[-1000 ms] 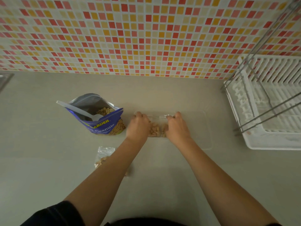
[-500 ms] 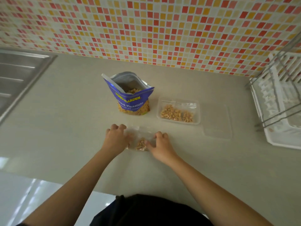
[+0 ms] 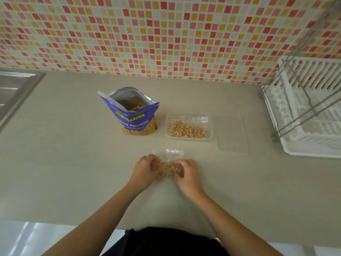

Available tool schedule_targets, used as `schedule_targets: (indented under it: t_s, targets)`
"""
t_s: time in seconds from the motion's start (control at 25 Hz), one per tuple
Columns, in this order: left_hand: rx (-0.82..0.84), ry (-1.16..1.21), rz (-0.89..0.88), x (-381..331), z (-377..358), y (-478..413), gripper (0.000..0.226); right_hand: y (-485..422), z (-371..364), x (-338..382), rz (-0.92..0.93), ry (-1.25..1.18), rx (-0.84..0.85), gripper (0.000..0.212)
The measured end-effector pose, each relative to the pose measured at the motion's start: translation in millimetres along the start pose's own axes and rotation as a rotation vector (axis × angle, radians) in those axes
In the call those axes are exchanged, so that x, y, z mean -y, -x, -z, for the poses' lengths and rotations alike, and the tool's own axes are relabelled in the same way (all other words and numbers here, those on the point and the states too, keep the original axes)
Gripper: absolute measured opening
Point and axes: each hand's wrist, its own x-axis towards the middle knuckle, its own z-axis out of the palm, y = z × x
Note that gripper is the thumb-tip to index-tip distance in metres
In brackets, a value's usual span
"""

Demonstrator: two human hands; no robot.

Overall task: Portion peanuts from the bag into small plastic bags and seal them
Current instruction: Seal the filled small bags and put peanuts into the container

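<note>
Compared with half a second ago, the left hand point(image 3: 144, 172) has closed in towards the right. Its fingers now curl round the left side of the small plastic bag point(image 3: 168, 164) rather than lying at the edge of a flat pouch. The bag sits on the near middle of the counter point(image 3: 64, 163) and is bunched between the two hands, with its peanuts gathered into a heap and its empty clear top crumpled on the far side. The right hand point(image 3: 190, 177) has likewise drawn in, its fingers bent and clamped on the bag's right side. Everything else on the counter lies where it did.

At far left is a corner of a ribbed steel sink point(image 3: 16, 89). The counter is smooth, matt and beige. The peanut bag point(image 3: 132, 115) stands upright and open on its far side. It is a glossy blue pouch with a silvery lining, yellow lettering and a clear window of nuts at its base. To its right a shallow clear rectangular container point(image 3: 188, 139) holds a filled clear pouch point(image 3: 186, 129). Just right of that lies a flat clear lid point(image 3: 232, 133). At far right is a white slatted plastic dish rack point(image 3: 304, 126) with thin metal rods. Behind everything is a wall point(image 3: 166, 34) of small square tiles in red, pink, orange and cream.
</note>
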Motion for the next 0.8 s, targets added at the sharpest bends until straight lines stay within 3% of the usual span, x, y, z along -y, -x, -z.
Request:
schedule_targets:
  t_s: [0.24,0.4,0.52,0.68,0.8]
  targets:
    - [0.07,0.22,-0.006,-53,-8,-12,0.026,-9,49,-9,-0.012,-0.084,-0.137,0.045]
    - [-0.096,0.429,-0.066,-88,9,-52,0.03,-50,103,3,0.026,-0.097,-0.317,0.044]
    - [-0.156,0.389,-0.016,-106,5,-91,0.03,-91,115,10,-0.019,-0.067,-0.223,0.046]
    - [-0.005,0.288,0.062,-113,-12,-115,0.034,-128,105,9,-0.144,0.028,-0.001,0.048]
    - [-0.019,-0.064,-0.038,-106,-19,-118,0.033,-134,100,9,-0.138,0.293,0.078,0.022]
